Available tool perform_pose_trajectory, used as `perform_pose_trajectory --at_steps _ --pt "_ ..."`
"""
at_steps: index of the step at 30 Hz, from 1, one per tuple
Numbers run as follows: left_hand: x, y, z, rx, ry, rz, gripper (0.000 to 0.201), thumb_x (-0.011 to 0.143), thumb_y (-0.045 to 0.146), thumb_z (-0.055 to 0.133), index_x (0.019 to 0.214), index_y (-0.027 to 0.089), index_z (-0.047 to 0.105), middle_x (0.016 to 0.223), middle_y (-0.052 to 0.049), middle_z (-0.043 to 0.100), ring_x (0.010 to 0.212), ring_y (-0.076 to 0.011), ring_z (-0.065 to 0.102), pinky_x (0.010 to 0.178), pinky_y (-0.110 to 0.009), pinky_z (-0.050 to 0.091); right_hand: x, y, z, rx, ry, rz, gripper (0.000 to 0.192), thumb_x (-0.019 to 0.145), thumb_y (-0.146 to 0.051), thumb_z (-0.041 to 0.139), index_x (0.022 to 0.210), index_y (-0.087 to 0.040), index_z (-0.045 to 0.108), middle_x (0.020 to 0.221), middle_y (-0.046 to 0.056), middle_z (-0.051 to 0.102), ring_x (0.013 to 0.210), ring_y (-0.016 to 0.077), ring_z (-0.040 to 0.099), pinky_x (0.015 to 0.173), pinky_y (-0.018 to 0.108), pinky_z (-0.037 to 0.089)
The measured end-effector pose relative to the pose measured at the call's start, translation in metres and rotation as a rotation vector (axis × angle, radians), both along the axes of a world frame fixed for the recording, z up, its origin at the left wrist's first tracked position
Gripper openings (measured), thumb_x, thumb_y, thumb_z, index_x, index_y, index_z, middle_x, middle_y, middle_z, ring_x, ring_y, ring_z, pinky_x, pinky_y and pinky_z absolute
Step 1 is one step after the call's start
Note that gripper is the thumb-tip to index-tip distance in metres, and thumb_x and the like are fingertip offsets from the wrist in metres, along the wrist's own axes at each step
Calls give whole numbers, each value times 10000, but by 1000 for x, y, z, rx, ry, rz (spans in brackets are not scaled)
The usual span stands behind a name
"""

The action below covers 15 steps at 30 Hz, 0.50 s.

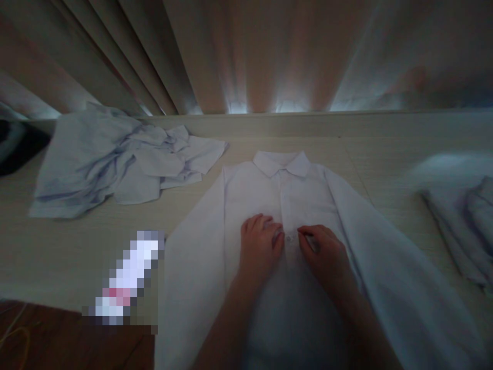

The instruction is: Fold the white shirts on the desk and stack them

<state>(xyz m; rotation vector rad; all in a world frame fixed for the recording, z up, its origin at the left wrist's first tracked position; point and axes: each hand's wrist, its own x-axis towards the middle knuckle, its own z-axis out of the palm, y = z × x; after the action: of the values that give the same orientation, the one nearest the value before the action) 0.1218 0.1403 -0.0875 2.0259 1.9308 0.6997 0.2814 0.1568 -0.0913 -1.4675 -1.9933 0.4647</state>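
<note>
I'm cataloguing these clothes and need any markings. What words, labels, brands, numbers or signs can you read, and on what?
No readable text.
White shirt: no legible label or lettering shows.
Crumpled white cloth: none legible.
Folded cloth at right: none legible.
Pixelated item at left: too blurred to tell whether it bears any.

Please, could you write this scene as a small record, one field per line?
left hand: the left hand is on the shirt front, fingers bent, beside the button line
right hand: the right hand is across the button line, thumb and forefinger close together; grip unclear
garment: white long-sleeved shirt, spread front up, collar toward the curtain
between hands: a small button
left side: crumpled white cloth; a pixelated object, unidentifiable
right side: greyish cloth, partly cut off
support: pale surface
</note>
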Motion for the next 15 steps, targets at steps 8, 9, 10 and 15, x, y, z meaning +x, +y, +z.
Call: perform_pose_trajectory --at_steps 8,9,10,15 --pt "-3 0 -10 -52 71 -48 221 818 268 547 1023 249 626 1291 -52 539 1268 -226 393 1104 -491 215 2 5 -14 -19 -80 0 185 773 -201 519 911 -194 641 934 92 625 899 238 549 834 417 449" --pt "-4 0 -11 -46 62 -50 213 815 259 546 1010 244 632 1277 -51 553 1256 -227 409 1099 -491 232 2 5 -13 -19 -71 -6 187 771 -191 515 910 -193 639 937 93 625 902 236 548 837 415 451" --pt "-6 1 -11 -33 50 -52 210 813 246 541 999 237 639 1256 -53 569 1239 -228 427 1093 -486 249 3 5 -13 -16 -60 -12 190 771 -180 508 909 -193 637 942 93 625 908 233 548 843 413 452" --pt "-17 6 -15 89 -34 29 263 840 220 461 1021 169 645 1118 -88 638 1151 -219 497 1058 -430 336 4 5 -13 28 3 -33 262 771 -149 470 988 -188 612 1024 110 628 1003 234 546 918 432 442"
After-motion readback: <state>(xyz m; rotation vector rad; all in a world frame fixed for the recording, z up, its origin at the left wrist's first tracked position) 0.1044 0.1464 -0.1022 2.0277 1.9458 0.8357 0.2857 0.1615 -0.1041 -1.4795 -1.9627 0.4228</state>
